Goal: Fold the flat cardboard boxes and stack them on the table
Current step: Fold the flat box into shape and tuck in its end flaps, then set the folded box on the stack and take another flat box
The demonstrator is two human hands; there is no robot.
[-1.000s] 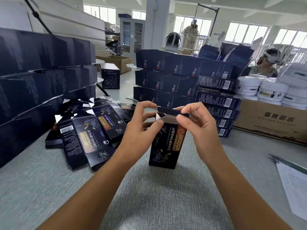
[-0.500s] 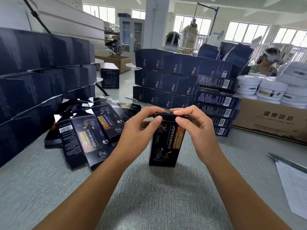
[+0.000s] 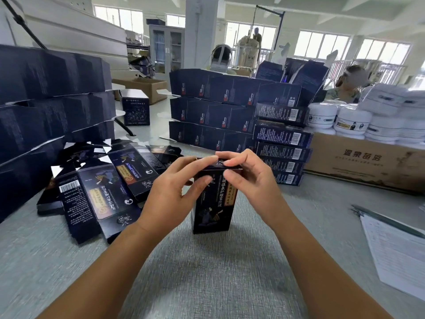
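Grey desk (image 3: 207, 277), both forearms reach in from the bottom edge. Paper sheets under a clip (image 3: 395, 249) lie at the near right edge.

Centre: one dark folded box (image 3: 212, 212) stands upright on the desk, gripped by both hands at the top. Left hand (image 3: 170, 192) grips its upper left side, thumb on the front face, fingers curled over the top flap. Right hand (image 3: 250, 180) pinches the top flap's right end between thumb and forefinger. Flap is almost flat on the box, front edge slightly proud.

Left of the box: loose pile of flat boxes (image 3: 103, 194), printed sides up, overlapping, some fanned out.

Further left: tall stack of folded boxes (image 3: 46, 100) on their sides. Behind the hands: second stack (image 3: 218, 111), three rows plus a barcode-end column at its right. Single small box (image 3: 135, 107) stands between the two stacks.

Right rear: brown carton (image 3: 368, 162) with white jars (image 3: 351, 120) on top. Far back: white pillar (image 3: 201, 31), windows.
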